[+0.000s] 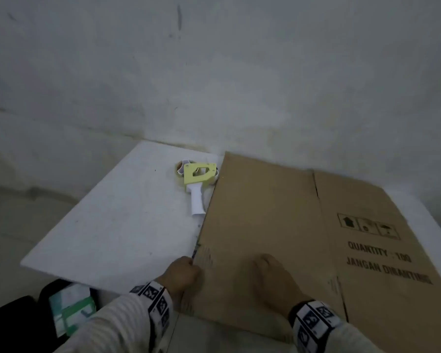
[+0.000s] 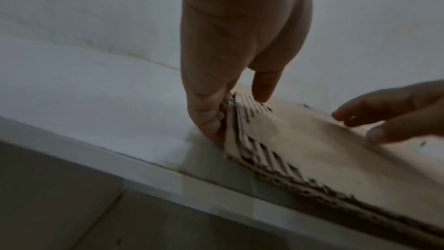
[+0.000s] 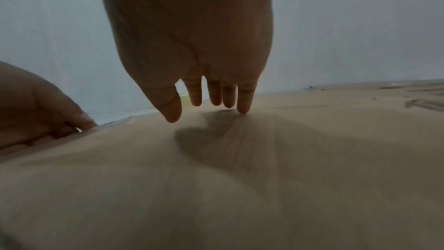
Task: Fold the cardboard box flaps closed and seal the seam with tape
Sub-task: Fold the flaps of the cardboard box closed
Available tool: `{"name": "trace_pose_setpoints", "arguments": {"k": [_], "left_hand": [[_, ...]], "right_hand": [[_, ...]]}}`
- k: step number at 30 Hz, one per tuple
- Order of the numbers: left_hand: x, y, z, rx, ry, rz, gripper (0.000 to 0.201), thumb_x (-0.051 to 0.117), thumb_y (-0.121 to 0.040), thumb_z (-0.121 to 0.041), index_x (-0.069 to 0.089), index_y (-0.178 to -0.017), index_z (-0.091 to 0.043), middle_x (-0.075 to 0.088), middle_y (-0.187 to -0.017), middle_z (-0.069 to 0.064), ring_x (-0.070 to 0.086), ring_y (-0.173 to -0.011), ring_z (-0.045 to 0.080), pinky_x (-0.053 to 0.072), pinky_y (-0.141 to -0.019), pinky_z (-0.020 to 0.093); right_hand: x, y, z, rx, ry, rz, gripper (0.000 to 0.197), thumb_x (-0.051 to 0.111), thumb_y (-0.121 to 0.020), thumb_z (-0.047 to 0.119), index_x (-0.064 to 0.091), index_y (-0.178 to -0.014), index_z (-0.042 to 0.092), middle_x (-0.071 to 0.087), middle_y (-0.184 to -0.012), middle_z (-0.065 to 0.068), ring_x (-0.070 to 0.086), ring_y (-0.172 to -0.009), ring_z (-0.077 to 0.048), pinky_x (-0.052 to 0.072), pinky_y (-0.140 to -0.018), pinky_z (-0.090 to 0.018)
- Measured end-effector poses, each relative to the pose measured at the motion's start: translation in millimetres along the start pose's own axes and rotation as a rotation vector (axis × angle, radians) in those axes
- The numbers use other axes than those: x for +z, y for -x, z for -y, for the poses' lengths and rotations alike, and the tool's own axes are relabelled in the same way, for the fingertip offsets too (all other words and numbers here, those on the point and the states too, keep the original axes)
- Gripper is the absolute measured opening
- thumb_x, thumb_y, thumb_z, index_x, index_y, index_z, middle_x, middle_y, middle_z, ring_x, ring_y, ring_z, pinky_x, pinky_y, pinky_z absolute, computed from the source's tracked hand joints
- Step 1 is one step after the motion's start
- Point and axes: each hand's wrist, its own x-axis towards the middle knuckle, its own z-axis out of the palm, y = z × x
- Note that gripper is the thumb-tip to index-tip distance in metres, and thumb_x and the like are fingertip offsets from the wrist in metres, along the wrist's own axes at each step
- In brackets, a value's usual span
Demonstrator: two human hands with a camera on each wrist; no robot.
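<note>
A flattened brown cardboard box (image 1: pixel 278 225) lies on the white table (image 1: pixel 112 225), printed side up, and overhangs the near edge. My left hand (image 1: pixel 182 272) is at the box's left edge near the front corner. In the left wrist view the left hand (image 2: pixel 238 117) pinches the torn corrugated edge of the box (image 2: pixel 312 149), thumb on the side, a finger on top. My right hand (image 1: pixel 267 271) hovers over the panel with straight fingers. In the right wrist view the right hand (image 3: pixel 206 105) touches the cardboard (image 3: pixel 216 178) with a fingertip. A yellow and white tape dispenser (image 1: pixel 197 179) lies beside the box's left edge.
A pale wall (image 1: pixel 214 72) runs right behind the table. A black bag (image 1: pixel 69 309) with green and white packets sits on the floor at the lower left. Bare tabletop stretches left of the box.
</note>
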Motion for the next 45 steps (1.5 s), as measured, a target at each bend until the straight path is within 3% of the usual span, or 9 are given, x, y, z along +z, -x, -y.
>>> {"name": "trace_pose_setpoints", "arguments": {"k": [8,11,14,19,23,27,34,37,45], "left_hand": [[-25.2,16.6,-19.7,0.057,0.484,0.063,0.039,0.046,-0.090,-0.002,0.042,-0.121,-0.026,0.061,-0.108,0.010,0.060,-0.090,0.024,0.051,-0.066,0.027],[-33.5,17.5,-30.9,0.050,0.572,0.112,0.030,0.046,-0.092,-0.003,0.049,-0.119,-0.016,0.064,-0.105,0.011,0.063,-0.085,0.024,0.054,-0.063,0.030],[-42.1,19.4,-41.0,0.133,0.519,0.127,0.022,0.043,-0.096,-0.007,0.053,-0.115,-0.008,0.063,-0.103,0.014,0.062,-0.079,0.024,0.055,-0.059,0.031],[-56.4,14.9,-49.0,0.423,0.114,0.069,0.032,0.037,-0.095,-0.003,0.061,-0.114,-0.013,0.062,-0.087,0.010,0.061,-0.076,0.021,0.050,-0.071,0.031],[-63.8,10.6,-61.7,0.714,-0.385,-0.023,0.032,0.058,-0.087,-0.008,0.066,-0.116,-0.019,0.054,-0.115,0.002,0.054,-0.112,0.020,0.043,-0.099,0.026],[-66.0,24.8,-89.2,0.799,-0.277,-0.044,0.025,0.052,-0.096,-0.020,0.063,-0.118,-0.023,0.058,-0.118,-0.011,0.053,-0.109,0.007,0.039,-0.093,0.019],[-64.3,51.3,-145.9,0.983,-0.153,-0.152,0.016,0.050,-0.097,-0.023,0.061,-0.106,-0.029,0.058,-0.090,-0.020,0.057,-0.090,-0.003,0.037,-0.071,0.004],[-63.1,58.8,-166.3,0.956,-0.067,-0.230,0.030,0.047,-0.093,-0.037,0.067,-0.106,-0.018,0.060,-0.092,-0.007,0.060,-0.095,0.018,0.040,-0.073,0.022],[-66.6,64.1,-192.8,0.881,0.320,-0.226,0.026,0.050,-0.097,-0.024,0.064,-0.082,-0.040,0.071,-0.089,-0.008,0.068,-0.085,0.019,0.057,-0.076,0.040]], "right_hand": [[-13.7,28.5,32.1,-0.096,-0.064,0.113,0.129,-0.003,-0.047,0.094,0.024,-0.150,0.022,0.019,-0.158,0.002,0.021,-0.144,-0.016,0.018,-0.119,-0.031],[-41.8,46.6,44.2,-0.153,-0.017,0.185,0.104,0.027,-0.068,0.084,0.018,-0.152,0.023,0.014,-0.159,0.005,0.020,-0.143,-0.014,0.016,-0.115,-0.024],[-56.3,55.3,41.8,-0.194,0.110,0.078,0.064,0.048,-0.095,0.037,0.020,-0.151,0.025,0.022,-0.157,0.004,0.029,-0.140,-0.016,0.025,-0.112,-0.024],[-91.9,62.1,35.4,-0.126,0.216,-0.250,0.038,0.050,-0.089,0.017,0.055,-0.123,0.033,0.065,-0.118,0.005,0.062,-0.103,-0.018,0.052,-0.082,-0.032],[-133.3,75.6,40.5,-0.088,0.284,-0.405,0.028,0.053,-0.084,0.013,0.063,-0.106,0.027,0.069,-0.096,0.002,0.065,-0.087,-0.023,0.047,-0.066,-0.031],[-177.9,85.1,36.1,-0.090,0.382,-0.675,0.020,0.062,-0.071,0.009,0.067,-0.084,0.023,0.066,-0.067,-0.002,0.062,-0.060,-0.027,0.044,-0.055,-0.030],[-252.6,93.3,22.1,-0.117,0.469,-1.023,0.028,0.054,-0.069,0.006,0.069,-0.089,0.018,0.068,-0.071,-0.003,0.061,-0.062,-0.029,0.033,-0.061,-0.031],[-281.0,98.8,18.5,-0.122,0.442,-1.083,0.033,0.051,-0.071,0.004,0.068,-0.097,0.014,0.069,-0.078,-0.008,0.062,-0.069,-0.032,0.042,-0.065,-0.036],[-311.4,82.6,17.6,-0.218,0.325,-1.151,0.049,0.050,-0.079,-0.001,0.059,-0.126,0.009,0.068,-0.113,-0.015,0.061,-0.105,-0.035,0.048,-0.092,-0.046]]}}
